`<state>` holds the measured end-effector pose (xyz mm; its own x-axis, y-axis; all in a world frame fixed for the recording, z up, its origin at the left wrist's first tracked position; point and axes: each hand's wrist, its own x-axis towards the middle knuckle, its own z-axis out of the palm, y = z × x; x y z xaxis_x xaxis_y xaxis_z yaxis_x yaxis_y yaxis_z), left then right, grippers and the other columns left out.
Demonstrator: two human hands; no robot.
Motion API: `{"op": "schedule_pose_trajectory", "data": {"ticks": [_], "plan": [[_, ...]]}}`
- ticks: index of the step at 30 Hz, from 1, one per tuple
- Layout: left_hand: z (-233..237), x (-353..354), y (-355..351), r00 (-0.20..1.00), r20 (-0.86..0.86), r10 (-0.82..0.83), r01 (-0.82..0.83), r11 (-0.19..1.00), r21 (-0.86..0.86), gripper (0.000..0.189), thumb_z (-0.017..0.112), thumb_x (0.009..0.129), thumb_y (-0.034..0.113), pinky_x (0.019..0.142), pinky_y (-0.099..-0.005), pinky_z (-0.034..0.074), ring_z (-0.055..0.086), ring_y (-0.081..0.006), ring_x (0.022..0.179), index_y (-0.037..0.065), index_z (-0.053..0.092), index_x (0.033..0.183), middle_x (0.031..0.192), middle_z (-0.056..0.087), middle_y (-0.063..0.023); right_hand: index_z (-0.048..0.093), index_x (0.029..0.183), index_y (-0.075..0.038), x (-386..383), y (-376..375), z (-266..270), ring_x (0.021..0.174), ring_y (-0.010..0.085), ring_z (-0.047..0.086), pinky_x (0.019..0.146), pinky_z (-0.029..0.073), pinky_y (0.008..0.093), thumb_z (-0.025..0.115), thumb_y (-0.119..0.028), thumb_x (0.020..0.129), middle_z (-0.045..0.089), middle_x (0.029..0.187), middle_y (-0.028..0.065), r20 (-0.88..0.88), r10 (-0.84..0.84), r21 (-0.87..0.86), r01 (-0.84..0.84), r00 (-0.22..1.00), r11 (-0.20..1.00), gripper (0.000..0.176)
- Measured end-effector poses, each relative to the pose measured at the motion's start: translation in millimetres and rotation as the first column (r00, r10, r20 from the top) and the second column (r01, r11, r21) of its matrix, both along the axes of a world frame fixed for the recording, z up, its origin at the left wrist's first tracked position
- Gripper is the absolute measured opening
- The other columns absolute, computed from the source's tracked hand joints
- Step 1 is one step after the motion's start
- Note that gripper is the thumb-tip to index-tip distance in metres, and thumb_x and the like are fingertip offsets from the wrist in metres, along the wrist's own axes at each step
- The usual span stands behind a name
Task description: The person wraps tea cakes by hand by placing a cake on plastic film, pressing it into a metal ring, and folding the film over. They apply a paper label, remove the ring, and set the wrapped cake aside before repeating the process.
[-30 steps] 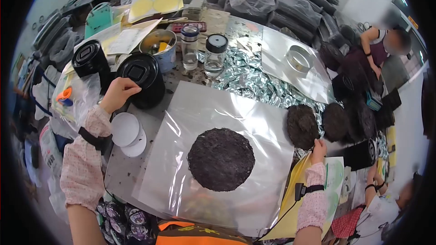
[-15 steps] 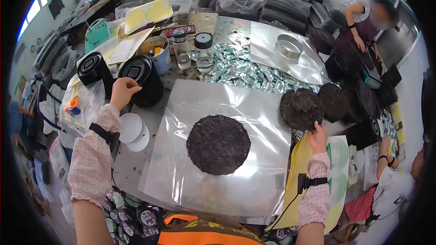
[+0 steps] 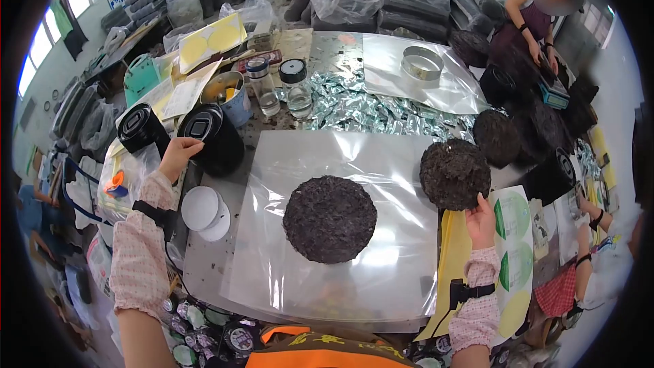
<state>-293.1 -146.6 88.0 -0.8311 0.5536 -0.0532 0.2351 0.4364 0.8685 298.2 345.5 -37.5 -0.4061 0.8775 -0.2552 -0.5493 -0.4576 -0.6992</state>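
Note:
A dark round cake of what looks like dried seaweed [image 3: 330,219] lies flat on a stack of clear plastic sheets [image 3: 381,286] in front of me. At the right edge of the sheets, my right hand [image 3: 481,223] grips the lower rim of a second, rougher seaweed cake [image 3: 455,174], thumb on top. My left hand [image 3: 180,157] is closed in a pinch beside a black lidded canister [image 3: 212,142]; whatever its fingertips hold, I cannot make out. White round discs [image 3: 201,208] lie below the left hand.
Another black canister [image 3: 142,128], two lidded glass jars [image 3: 294,88] and a bucket [image 3: 235,95] stand at the back left. Silvery-green foil packets [image 3: 354,105] and a metal ring [image 3: 422,63] lie behind the sheets. More dark cakes [image 3: 496,138] and label sheets [image 3: 511,252] are at right, with co-workers beyond.
The view has tilted slightly. My right hand has drawn its seaweed cake a little toward me, apart from the cake behind it. My left hand stays pinched beside the canister.

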Motion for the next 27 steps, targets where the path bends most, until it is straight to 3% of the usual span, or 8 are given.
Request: {"op": "schedule_pose_trajectory", "data": {"ticks": [3, 6, 10, 13, 14, 16, 19, 27], "plan": [[3.6, 16.0, 9.0, 0.72, -0.671, -0.179, -0.019, 0.961, -0.277, 0.008, 0.069, 0.085, 0.006, 0.074, -0.0353, 0.049, 0.062, -0.026, 0.08, 0.001, 0.069, 0.092, 0.086, 0.065, -0.0075, 0.061, 0.122, -0.005, -0.4, -9.6, 7.4, 0.112, 0.0233, 0.061, 0.098, 0.051, 0.0378, 0.066, -0.009, 0.095, 0.065, 0.122, 0.0096, -0.018, 0.016, -0.03, -0.017, 1.0, 0.999, 0.028], [11.7, 49.1, 22.4, 0.413, -0.869, -0.272, -0.065, 0.943, -0.326, 0.012, 0.068, 0.08, 0.003, 0.072, -0.0395, 0.048, 0.057, -0.0358, 0.081, 0.003, 0.061, 0.09, 0.085, 0.056, -0.0134, 0.062, 0.121, -0.006, -7.7, -21.4, 8.7, 0.11, 0.0222, 0.062, 0.095, 0.051, 0.0374, 0.067, -0.009, 0.094, 0.066, 0.121, 0.0086, -0.035, 0.022, -0.083, -0.025, 0.999, 0.996, 0.027], [23.1, 93.1, 44.8, 0.407, -0.909, -0.093, -0.052, 0.991, -0.125, 0.015, 0.066, 0.076, -0.001, 0.075, -0.0413, 0.051, 0.062, -0.034, 0.085, 0.004, 0.066, 0.089, 0.091, 0.064, -0.0115, 0.06, 0.126, -0.007, -24.2, -33.9, 8.5, 0.108, 0.0221, 0.063, 0.093, 0.052, 0.0384, 0.064, -0.005, 0.094, 0.066, 0.122, 0.0078, -0.076, 0.044, -0.105, -0.052, 0.996, 0.993, 0.031], [-1.4, 188.7, 68.0, 0.532, -0.757, -0.38, 0.408, 0.898, -0.164, 0.015, 0.066, 0.073, 0.002, 0.075, -0.0373, 0.051, 0.065, -0.0288, 0.086, 0.009, 0.073, 0.085, 0.095, 0.069, -0.01, 0.058, 0.129, -0.007, -34.9, -50.8, 12.6, 0.108, 0.0221, 0.064, 0.094, 0.053, 0.0402, 0.059, -0.002, 0.096, 0.065, 0.123, 0.0068, -0.084, 0.058, -0.07, -0.064, 0.995, 0.996, 0.034], [6.8, 243.1, 80.8, 0.915, -0.181, -0.361, 0.346, 0.932, -0.109, 0.015, 0.071, 0.074, 0.01, 0.076, -0.0367, 0.051, 0.064, -0.0256, 0.087, 0.009, 0.073, 0.089, 0.094, 0.067, -0.0061, 0.058, 0.13, -0.007, -42.0, -56.7, 13.1, 0.109, 0.022, 0.064, 0.095, 0.053, 0.0401, 0.059, -0.002, 0.096, 0.065, 0.124, 0.0067, -0.097, 0.065, -0.073, -0.072, 0.993, 0.995, 0.035], [-32.8, 270.9, 91.9, 0.419, -0.603, -0.679, 0.646, 0.689, -0.327, 0.016, 0.075, 0.081, 0.015, 0.077, -0.0361, 0.051, 0.062, -0.0262, 0.086, 0.009, 0.073, 0.096, 0.089, 0.064, -0.0056, 0.057, 0.131, -0.008, -54.4, -66.9, 15.4, 0.11, 0.0216, 0.063, 0.095, 0.053, 0.0399, 0.058, -0.001, 0.096, 0.065, 0.125, 0.0063, -0.124, 0.08, -0.075, -0.09, 0.989, 0.993, 0.036], [-37.0, 278.9, 99.7, 0.513, -0.381, -0.77, 0.719, 0.627, -0.299, 0.026, 0.078, 0.082, 0.028, 0.082, -0.0384, 0.049, 0.06, -0.0281, 0.095, 0.012, 0.072, 0.102, 0.098, 0.063, -0.0063, 0.059, 0.127, -0.009, -61.5, -70.6, 17.2, 0.109, 0.0211, 0.064, 0.093, 0.054, 0.0386, 0.059, -0.003, 0.096, 0.066, 0.122, 0.0056, -0.094, 0.085, -0.07, -0.092, 0.992, 0.993, 0.031], [-65.7, 269.2, 158.4, 0.291, -0.46, -0.838, 0.631, 0.53, -0.566, 0.073, 0.066, 0.087, 0.053, 0.113, -0.0636, 0.023, 0.027, -0.0412, 0.145, 0.02, 0.045, 0.148, 0.152, 0.036, -0.0188, 0.058, 0.129, -0.009, -79.3, -83.6, 38.1, 0.113, 0.0202, 0.062, 0.093, 0.054, 0.0377, 0.058, -0.003, 0.097, 0.064, 0.128, 0.0063, -0.052, 0.129, -0.016, -0.13, 0.99, 0.991, 0.032]]}}
